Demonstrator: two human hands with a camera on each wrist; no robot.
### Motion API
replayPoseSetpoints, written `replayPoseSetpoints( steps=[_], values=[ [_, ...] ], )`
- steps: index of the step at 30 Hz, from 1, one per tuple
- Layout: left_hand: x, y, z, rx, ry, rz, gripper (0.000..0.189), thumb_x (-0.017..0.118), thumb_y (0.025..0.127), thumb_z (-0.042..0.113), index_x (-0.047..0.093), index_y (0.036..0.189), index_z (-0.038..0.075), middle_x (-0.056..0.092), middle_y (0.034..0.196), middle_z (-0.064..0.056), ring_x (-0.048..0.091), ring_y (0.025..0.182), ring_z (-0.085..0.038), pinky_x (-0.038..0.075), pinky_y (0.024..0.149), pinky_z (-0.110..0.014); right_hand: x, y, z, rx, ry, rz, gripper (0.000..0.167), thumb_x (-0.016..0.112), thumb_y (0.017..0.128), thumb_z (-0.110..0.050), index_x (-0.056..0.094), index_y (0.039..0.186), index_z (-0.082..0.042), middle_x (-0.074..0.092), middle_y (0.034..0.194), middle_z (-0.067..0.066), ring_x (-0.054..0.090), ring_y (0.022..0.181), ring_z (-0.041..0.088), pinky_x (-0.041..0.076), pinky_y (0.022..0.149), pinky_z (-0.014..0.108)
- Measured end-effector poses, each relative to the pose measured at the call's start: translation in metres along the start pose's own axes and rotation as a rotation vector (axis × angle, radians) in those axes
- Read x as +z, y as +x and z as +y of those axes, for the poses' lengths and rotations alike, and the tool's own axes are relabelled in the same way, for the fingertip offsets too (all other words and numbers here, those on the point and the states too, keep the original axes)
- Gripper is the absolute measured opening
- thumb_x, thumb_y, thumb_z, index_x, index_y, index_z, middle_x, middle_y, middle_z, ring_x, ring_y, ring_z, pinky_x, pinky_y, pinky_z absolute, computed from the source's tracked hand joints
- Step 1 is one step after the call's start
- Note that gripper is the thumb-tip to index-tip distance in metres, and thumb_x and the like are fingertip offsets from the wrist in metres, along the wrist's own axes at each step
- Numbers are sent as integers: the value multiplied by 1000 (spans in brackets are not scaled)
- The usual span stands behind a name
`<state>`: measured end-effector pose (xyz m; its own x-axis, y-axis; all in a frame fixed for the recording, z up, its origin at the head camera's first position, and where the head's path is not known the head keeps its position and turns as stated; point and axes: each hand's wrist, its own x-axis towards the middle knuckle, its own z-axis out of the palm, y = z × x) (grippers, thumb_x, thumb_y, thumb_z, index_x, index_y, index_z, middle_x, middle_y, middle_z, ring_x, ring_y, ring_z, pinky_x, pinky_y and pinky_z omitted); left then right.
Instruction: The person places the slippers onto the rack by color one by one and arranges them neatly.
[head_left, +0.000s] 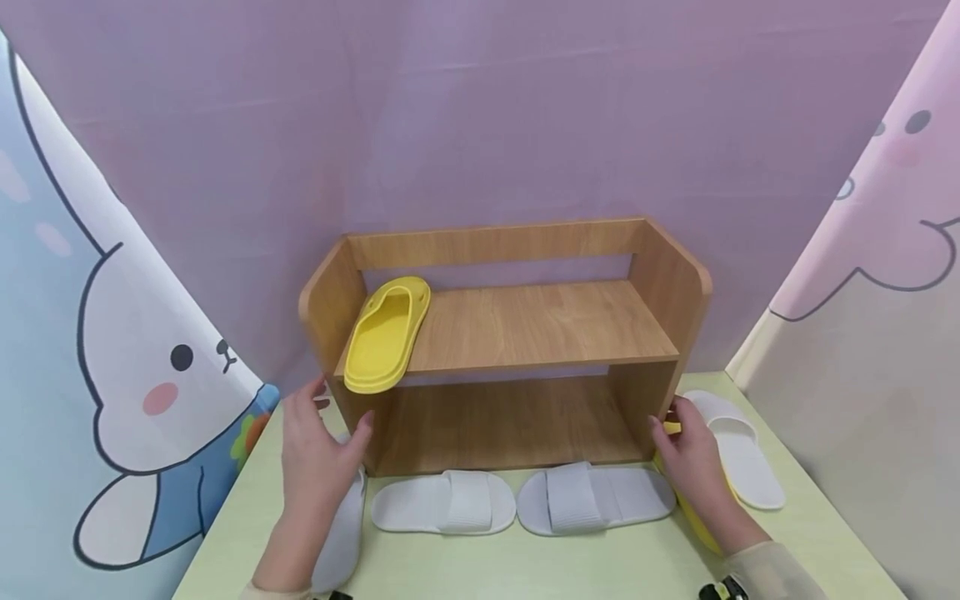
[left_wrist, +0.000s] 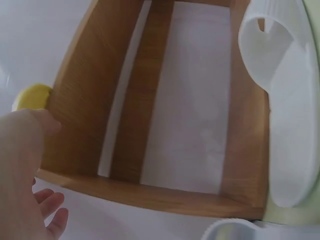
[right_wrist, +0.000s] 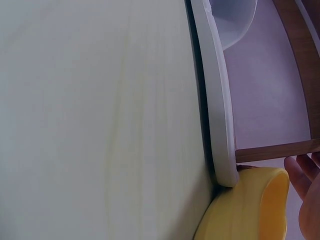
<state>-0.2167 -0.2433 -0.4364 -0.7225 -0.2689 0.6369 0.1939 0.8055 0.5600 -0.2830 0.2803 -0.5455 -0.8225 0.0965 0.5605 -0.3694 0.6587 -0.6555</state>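
A wooden two-tier shoe rack (head_left: 525, 325) stands on the table, with a yellow slipper (head_left: 378, 354) at the left of its upper shelf. My left hand (head_left: 318, 450) is at the rack's left side panel, thumb on the inner side and fingers outside, spread wide with a visible gap. On the right, my right hand (head_left: 693, 458) grips the front edge of the other side panel between thumb and fingers. Its fingertips (right_wrist: 298, 175) meet the wood in the right wrist view. A second yellow slipper (head_left: 697, 517) lies under that hand, partly hidden.
In front of the rack lie a white slipper (head_left: 420, 504) and a grey slipper (head_left: 630, 496). Another grey slipper (head_left: 341, 537) is partly behind my left forearm. A white slipper (head_left: 750, 462) lies at the far right. Purple cloth (head_left: 495, 117) hangs behind, with printed cloths at both sides.
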Motion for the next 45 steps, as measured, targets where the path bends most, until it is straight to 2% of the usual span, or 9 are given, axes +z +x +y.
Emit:
replayPoseSetpoints(
  steps=[6, 12, 21, 25, 29, 35, 45],
  values=[
    [6, -1, -14, -47, -47, -49, 84, 88, 90, 13, 43, 159, 0, 55, 142, -25, 60, 121, -41, 58, 98, -57, 0, 0, 0, -8, 5, 7, 39, 73, 102, 0, 59, 139, 3, 70, 123, 24, 73, 100, 38, 58, 70, 14],
    [11, -3, -25, -113, -78, -95, 82, 84, 95, 13, 41, 163, 4, 56, 147, -21, 63, 123, -39, 61, 98, -60, 0, 1, -1, 4, 5, -2, 40, 72, 103, 0, 58, 140, 3, 70, 126, 24, 72, 102, 39, 58, 71, 13],
    [16, -4, -36, -202, -176, -170, 73, 83, 98, 11, 47, 161, 6, 59, 148, -17, 66, 128, -40, 62, 102, -59, 1, 1, -1, 10, 11, -2, 40, 72, 103, 0, 58, 140, 4, 70, 126, 25, 72, 102, 40, 58, 71, 15],
    [21, -7, -44, -202, -190, -158, 69, 83, 98, 11, 52, 160, 10, 64, 145, -13, 70, 126, -36, 66, 96, -51, 1, 0, 0, 7, 10, -1, 40, 72, 103, 0, 58, 140, 3, 70, 125, 24, 72, 102, 39, 58, 71, 15],
    [26, -8, -50, -216, -167, -159, 68, 84, 98, 12, 55, 159, 13, 66, 143, -11, 71, 125, -33, 67, 92, -46, 2, -1, 2, 3, 9, 3, 40, 73, 102, 1, 59, 139, 3, 70, 124, 24, 72, 100, 39, 59, 70, 16],
    [32, -10, -56, -219, -156, -165, 65, 84, 98, 10, 56, 157, 12, 66, 142, -12, 70, 123, -33, 68, 90, -48, 1, 0, 2, 5, 1, -5, 41, 72, 103, 0, 58, 141, 3, 69, 127, 25, 72, 103, 40, 59, 71, 16],
    [40, -9, -65, -177, -128, -162, 60, 82, 98, 9, 58, 153, 8, 68, 137, -15, 72, 117, -36, 69, 87, -46, 1, 0, 1, -5, 0, 3, 41, 73, 102, 1, 58, 140, 4, 69, 127, 25, 72, 103, 40, 58, 71, 14]
  ],
)
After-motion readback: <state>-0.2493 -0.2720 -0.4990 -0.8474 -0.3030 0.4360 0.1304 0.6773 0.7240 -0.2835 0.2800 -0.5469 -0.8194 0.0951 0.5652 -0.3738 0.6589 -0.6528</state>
